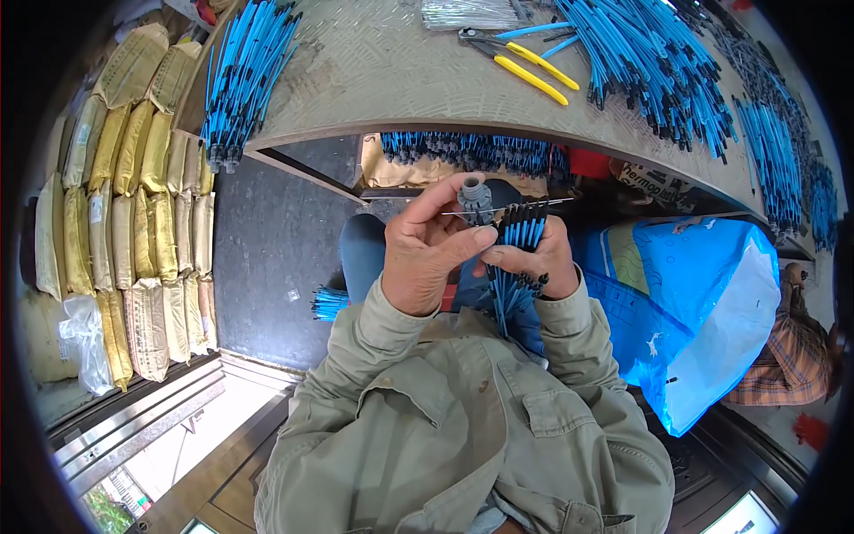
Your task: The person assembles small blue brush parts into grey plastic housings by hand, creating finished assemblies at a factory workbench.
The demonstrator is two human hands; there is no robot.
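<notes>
My left hand (430, 245) is closed on a grey ribbed plastic fitting (476, 198) with a round open end, held upright between thumb and fingers. Beside it, my right hand (550, 260) grips a bunch of thin blue sticks with black tips (523, 228), lined up in a row, their lower ends hanging toward my lap. A thin, light-coloured wire or rod (559, 202) runs across behind the black tips, from my left fingers out past my right hand. Both thumbs come close together in front of the bunch. How the fitting and the sticks meet is hidden by my fingers.
Ahead stands a table (356, 84) bearing blue stick bundles (252, 76) and yellow-handled pliers (534, 71). More bundles (471, 147) lie beneath. Stacked sacks (133, 187) line the left. A blue plastic bag (658, 294) is at my right, near a person's plaid garment (783, 356).
</notes>
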